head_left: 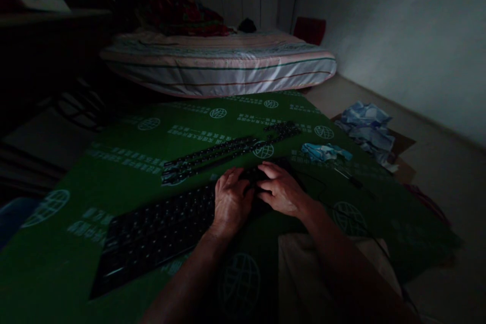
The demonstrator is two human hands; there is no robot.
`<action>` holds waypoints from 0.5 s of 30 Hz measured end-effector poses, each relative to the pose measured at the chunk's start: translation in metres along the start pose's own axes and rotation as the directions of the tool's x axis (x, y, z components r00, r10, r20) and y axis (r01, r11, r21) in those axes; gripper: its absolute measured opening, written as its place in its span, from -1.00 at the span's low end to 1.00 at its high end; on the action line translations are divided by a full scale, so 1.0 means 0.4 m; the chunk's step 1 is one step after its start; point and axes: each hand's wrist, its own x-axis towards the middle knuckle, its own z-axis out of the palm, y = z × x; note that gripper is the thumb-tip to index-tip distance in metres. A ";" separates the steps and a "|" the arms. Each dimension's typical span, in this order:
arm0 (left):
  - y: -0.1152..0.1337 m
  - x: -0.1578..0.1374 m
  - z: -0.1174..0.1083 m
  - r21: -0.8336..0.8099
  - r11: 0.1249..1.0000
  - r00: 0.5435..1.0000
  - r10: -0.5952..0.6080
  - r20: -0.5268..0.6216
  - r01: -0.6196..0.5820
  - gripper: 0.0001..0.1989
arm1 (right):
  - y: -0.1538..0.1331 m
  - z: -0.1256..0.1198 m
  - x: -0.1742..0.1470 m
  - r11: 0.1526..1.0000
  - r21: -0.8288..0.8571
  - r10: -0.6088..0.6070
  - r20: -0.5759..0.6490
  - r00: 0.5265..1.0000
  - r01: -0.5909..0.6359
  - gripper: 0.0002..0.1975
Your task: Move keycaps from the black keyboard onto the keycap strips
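Note:
A black keyboard (159, 228) lies at a slant on the green printed cloth (125, 136), its rows of keys showing on the left part. My left hand (233, 195) is bent over the right part of the keyboard, fingers curled down and thumb close to them. Facing it, my right hand (281, 190) has its fingers bent over the keyboard's right end. Whatever the fingertips pinch is lost in shadow. Behind the keyboard, several loose black keycaps (205, 157) are laid out in rows, with a further group of keycaps (284, 131) to the right.
A blue-and-white crumpled cloth (326, 152) and a screwdriver (349, 177) lie right of my hands. A dark cable (360, 225) runs rightward. Beige fabric (299, 273) lies under my right forearm. Beyond stands a bed (228, 68); crumpled fabric (366, 126) sits at right.

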 end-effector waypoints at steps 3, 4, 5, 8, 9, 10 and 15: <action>-0.002 -0.001 0.002 -0.018 1.000 1.000 -0.002 -0.005 0.002 -0.86 | -0.002 -0.003 0.000 1.000 -0.009 -0.001 0.011 1.000 0.001 -0.85; -0.003 -0.001 0.003 -0.023 1.000 1.000 -0.002 -0.006 0.002 -0.86 | -0.003 -0.004 0.000 1.000 -0.011 0.002 0.016 1.000 -0.002 -0.85; -0.004 -0.001 0.004 -0.028 1.000 1.000 -0.003 -0.007 0.003 -0.86 | -0.003 -0.004 0.000 1.000 -0.012 0.005 0.022 1.000 -0.005 -0.85; -0.006 -0.001 0.006 -0.036 0.999 1.000 -0.009 -0.012 0.008 -0.87 | -0.005 -0.006 0.002 1.000 -0.016 0.017 0.042 0.999 -0.016 -0.84; -0.006 0.000 0.007 -0.038 0.999 1.000 -0.012 -0.014 0.011 -0.87 | -0.006 -0.006 0.002 1.000 -0.017 0.020 0.049 0.999 -0.019 -0.84; -0.006 0.000 0.007 -0.039 0.999 1.000 -0.015 -0.016 0.014 -0.87 | -0.007 -0.006 0.002 1.000 -0.017 0.022 0.054 0.998 -0.021 -0.83; -0.004 0.000 0.005 -0.045 0.999 1.000 -0.018 -0.018 0.017 -0.86 | -0.014 -0.008 0.002 1.000 -0.017 0.007 0.059 0.998 -0.006 -0.80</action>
